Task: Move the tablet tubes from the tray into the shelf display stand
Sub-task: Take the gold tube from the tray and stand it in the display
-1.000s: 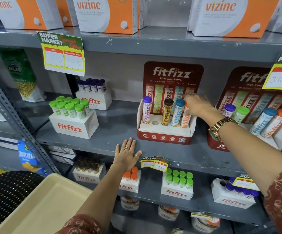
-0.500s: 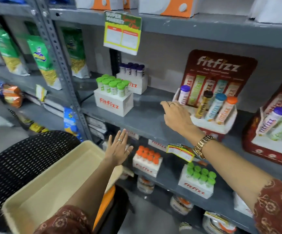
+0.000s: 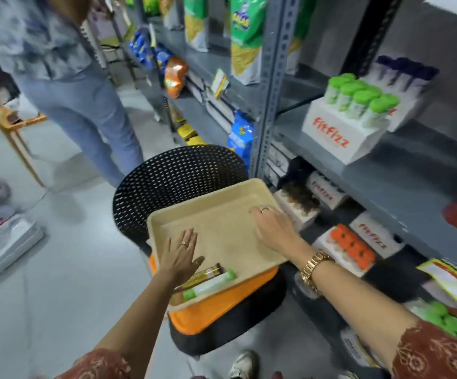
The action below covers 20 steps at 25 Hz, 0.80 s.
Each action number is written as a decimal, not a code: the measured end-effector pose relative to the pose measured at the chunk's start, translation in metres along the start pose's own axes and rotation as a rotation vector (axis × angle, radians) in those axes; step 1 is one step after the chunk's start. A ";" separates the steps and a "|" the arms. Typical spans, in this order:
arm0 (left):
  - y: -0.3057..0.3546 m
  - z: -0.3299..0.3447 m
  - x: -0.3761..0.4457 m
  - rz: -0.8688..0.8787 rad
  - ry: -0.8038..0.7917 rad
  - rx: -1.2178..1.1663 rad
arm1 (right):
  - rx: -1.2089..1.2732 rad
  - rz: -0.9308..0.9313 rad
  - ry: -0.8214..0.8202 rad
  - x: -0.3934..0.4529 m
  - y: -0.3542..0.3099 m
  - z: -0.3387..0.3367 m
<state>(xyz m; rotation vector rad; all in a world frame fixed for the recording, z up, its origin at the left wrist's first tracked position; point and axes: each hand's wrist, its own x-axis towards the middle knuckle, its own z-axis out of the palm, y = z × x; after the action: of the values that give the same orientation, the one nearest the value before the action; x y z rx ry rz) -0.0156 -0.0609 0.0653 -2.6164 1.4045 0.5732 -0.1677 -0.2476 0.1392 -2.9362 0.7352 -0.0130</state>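
Left hand (image 3: 181, 257) flat, fingers spread, empty, palm down over near-left part of beige tray (image 3: 221, 214). Two tablet tubes lie in tray just right of and below that hand: brown-capped tube (image 3: 204, 274) beside thumb, green-capped tube (image 3: 209, 287) touching it on near side, by tray's near rim. Right hand (image 3: 272, 228) open, fingers loosely spread, empty, over tray's right edge. Tray sits on black mesh chair (image 3: 178, 173) with orange seat. Shelf (image 3: 385, 170) right of right hand, white fitfizz boxes (image 3: 336, 132) on it.
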 end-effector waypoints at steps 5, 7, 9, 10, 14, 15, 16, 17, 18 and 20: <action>-0.037 0.034 -0.017 -0.115 -0.075 -0.032 | 0.026 -0.142 -0.208 0.020 -0.041 0.064; -0.047 0.048 -0.020 -0.148 -0.114 -0.036 | 0.019 -0.160 -0.319 0.026 -0.050 0.089; -0.054 0.062 -0.020 -0.181 -0.133 -0.073 | 0.011 -0.175 -0.444 0.030 -0.056 0.109; -0.056 0.067 -0.021 -0.192 -0.137 -0.096 | 0.005 -0.182 -0.489 0.030 -0.057 0.116; -0.062 0.081 -0.019 -0.176 -0.133 -0.128 | -0.036 -0.229 -0.568 0.033 -0.063 0.136; -0.063 0.083 -0.018 -0.170 -0.126 -0.136 | -0.044 -0.232 -0.579 0.034 -0.064 0.139; -0.064 0.085 -0.018 -0.166 -0.116 -0.145 | -0.048 -0.232 -0.587 0.034 -0.065 0.143; -0.064 0.086 -0.018 -0.163 -0.110 -0.155 | -0.053 -0.233 -0.590 0.035 -0.066 0.146; -0.064 0.086 -0.018 -0.162 -0.108 -0.164 | -0.060 -0.238 -0.589 0.035 -0.068 0.148; -0.063 0.085 -0.018 -0.166 -0.107 -0.168 | -0.082 -0.250 -0.577 0.033 -0.071 0.149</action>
<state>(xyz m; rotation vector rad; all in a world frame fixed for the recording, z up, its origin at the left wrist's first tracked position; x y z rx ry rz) 0.0043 0.0121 -0.0113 -2.7490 1.1415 0.8267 -0.1000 -0.1851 -0.0015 -2.8457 0.2841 0.8156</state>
